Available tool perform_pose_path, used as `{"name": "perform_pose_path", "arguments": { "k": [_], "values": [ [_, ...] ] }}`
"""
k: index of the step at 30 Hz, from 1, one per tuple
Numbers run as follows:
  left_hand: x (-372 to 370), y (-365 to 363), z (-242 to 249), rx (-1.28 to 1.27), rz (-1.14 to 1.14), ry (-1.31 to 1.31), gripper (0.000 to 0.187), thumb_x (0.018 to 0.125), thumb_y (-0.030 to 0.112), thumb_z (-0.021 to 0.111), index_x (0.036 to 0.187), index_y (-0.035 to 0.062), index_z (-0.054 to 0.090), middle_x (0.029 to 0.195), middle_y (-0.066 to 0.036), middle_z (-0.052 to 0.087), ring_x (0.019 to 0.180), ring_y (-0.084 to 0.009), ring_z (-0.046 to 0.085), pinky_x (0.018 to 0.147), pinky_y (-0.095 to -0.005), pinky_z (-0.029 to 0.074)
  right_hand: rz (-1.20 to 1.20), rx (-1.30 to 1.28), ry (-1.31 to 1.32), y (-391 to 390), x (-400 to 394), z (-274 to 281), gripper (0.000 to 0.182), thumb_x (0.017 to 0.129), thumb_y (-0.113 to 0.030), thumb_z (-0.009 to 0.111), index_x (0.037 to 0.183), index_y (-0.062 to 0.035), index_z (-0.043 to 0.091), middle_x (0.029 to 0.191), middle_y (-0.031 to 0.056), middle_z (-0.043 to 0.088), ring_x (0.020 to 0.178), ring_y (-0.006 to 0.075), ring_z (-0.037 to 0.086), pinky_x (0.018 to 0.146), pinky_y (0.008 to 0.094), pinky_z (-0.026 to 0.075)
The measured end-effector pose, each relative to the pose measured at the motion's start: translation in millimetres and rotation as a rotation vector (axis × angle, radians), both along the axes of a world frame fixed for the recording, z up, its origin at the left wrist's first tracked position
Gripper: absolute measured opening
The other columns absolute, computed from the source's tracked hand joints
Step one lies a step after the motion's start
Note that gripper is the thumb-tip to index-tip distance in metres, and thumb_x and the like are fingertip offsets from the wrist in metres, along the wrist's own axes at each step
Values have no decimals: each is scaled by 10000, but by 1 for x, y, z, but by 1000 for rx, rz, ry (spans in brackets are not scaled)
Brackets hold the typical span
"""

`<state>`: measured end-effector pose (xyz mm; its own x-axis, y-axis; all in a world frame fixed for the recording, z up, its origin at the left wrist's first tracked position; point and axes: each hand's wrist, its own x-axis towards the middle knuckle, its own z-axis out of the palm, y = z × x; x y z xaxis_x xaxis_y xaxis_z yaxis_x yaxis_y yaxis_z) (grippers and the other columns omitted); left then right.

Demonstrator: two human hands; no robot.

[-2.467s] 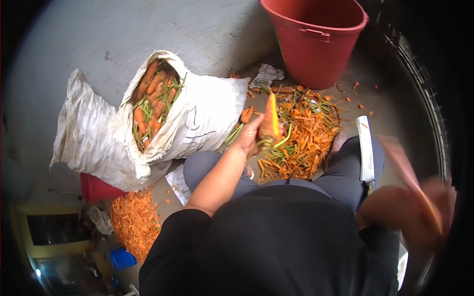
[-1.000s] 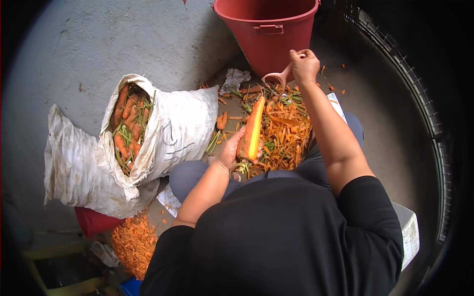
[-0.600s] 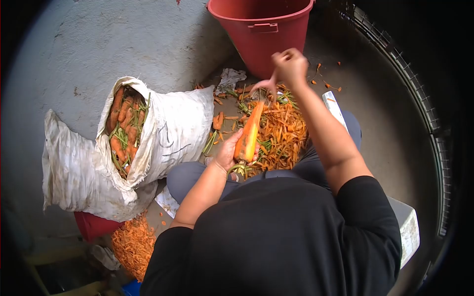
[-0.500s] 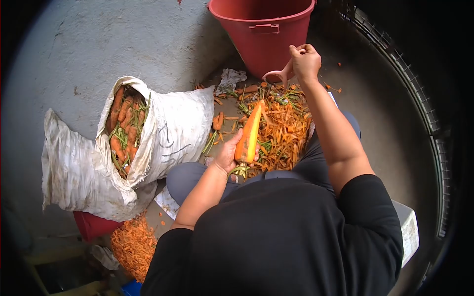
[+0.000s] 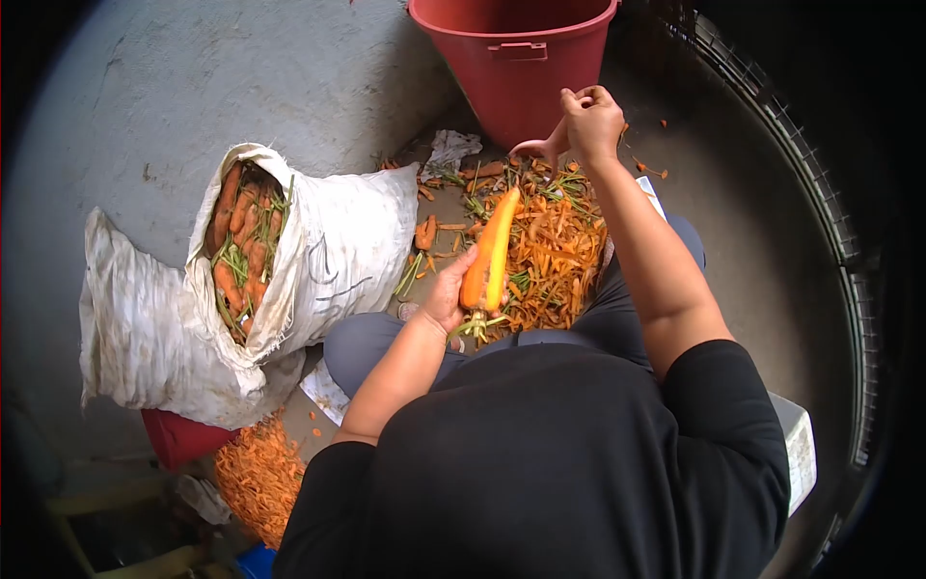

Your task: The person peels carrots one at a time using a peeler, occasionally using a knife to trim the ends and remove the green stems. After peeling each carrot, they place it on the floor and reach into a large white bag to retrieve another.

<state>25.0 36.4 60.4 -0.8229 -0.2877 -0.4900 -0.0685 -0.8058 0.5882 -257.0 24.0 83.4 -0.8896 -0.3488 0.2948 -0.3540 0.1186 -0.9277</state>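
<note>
A large, partly peeled carrot [image 5: 494, 253] points tip up and away from me, bright orange and yellow, with green stem stubs at its base. My left hand [image 5: 451, 288] is wrapped round its lower part. Beyond the carrot, up and to the right, my right hand [image 5: 593, 121] grips the handle of a pink peeler [image 5: 548, 147], whose head is apart from the carrot. Below the peeler lies a broad heap of carrot peelings [image 5: 559, 246] with green stems.
A red bin [image 5: 531, 82] stands ahead. At left, an open white sack [image 5: 352, 241] holds unpeeled carrots [image 5: 241, 246], beside another white sack [image 5: 145, 328]. More peelings [image 5: 260, 473] lie lower left. A white block [image 5: 796, 449] is at right.
The carrot has turned a little in my left hand and its tip sits slightly higher. My right hand with the peeler has shifted slightly left.
</note>
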Motion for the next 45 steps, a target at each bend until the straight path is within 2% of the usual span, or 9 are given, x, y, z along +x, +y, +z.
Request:
{"name": "perform_pose_path", "arguments": {
  "k": [7, 14, 21, 22, 25, 29, 37, 42, 45],
  "values": [
    [-11, -7, -9, 0, 193, -87, 424, 890, 420, 373, 1040, 42, 494, 907, -131, 576, 716, -201, 586, 507, -367, 508, 617, -81, -68, 44, 124, 14, 211, 668, -164, 677, 619, -20, 530, 552, 67, 544, 517, 111, 522, 508, 265, 442],
    [-1, -1, -3, -16, 74, -24, 483, 875, 476, 373, 1087, 49, 447, 818, -145, 546, 691, -244, 566, 496, -350, 491, -78, 159, -29, -10, -15, -36, 215, 677, -232, 662, 702, -28, 599, 662, 124, 622, 628, 229, 624, 587, 324, 490],
    [-7, -8, -7, -124, 95, -133, 451, 894, 435, 359, 1096, 39, 436, 906, -139, 535, 774, -242, 555, 588, -363, 496, 507, -123, -78, 39, 108, 2, 202, 669, -179, 687, 642, -23, 561, 563, 64, 567, 528, 121, 550, 518, 276, 452],
    [-17, -4, -12, 149, 265, -17, 437, 900, 408, 357, 1102, 27, 431, 894, -145, 541, 774, -246, 561, 589, -361, 502, 496, -95, -86, 37, 106, -3, 200, 668, -182, 684, 645, -23, 564, 566, 67, 572, 527, 125, 555, 516, 278, 456],
    [-4, -7, -21, 174, -25, 124, 430, 902, 383, 358, 1111, 14, 432, 885, -145, 548, 780, -248, 575, 587, -372, 514, 296, -39, 17, 8, 72, -21, 199, 671, -205, 669, 675, -23, 589, 605, 98, 602, 552, 157, 595, 529, 293, 477],
    [-3, 5, -9, 40, 50, 10, 464, 890, 423, 370, 1116, 22, 428, 875, -143, 547, 742, -246, 568, 551, -357, 504, -108, 137, -63, -9, -20, -40, 192, 680, -201, 665, 681, -24, 592, 642, 104, 620, 582, 179, 606, 564, 311, 482],
    [-11, -2, -15, 107, 157, -35, 422, 898, 438, 341, 1067, 71, 463, 912, -123, 557, 701, -233, 569, 529, -339, 488, 670, 5, -45, 47, 117, 8, 215, 716, -168, 660, 631, -31, 518, 592, 15, 524, 566, 75, 483, 517, 236, 415],
    [1, -6, -29, 144, 29, 98, 436, 891, 423, 369, 1087, 43, 456, 887, -132, 546, 755, -238, 575, 594, -340, 530, 50, 108, -72, -5, 22, -28, 198, 669, -199, 652, 704, -10, 607, 638, 126, 617, 583, 201, 619, 562, 309, 486],
    [1, 1, -20, 14, 103, 4, 455, 877, 434, 400, 1104, 43, 453, 892, -132, 545, 753, -238, 574, 579, -339, 528, 34, 46, -164, -4, -1, -34, 202, 678, -196, 660, 673, -8, 586, 616, 104, 608, 572, 149, 594, 548, 287, 476]
  ]
}}
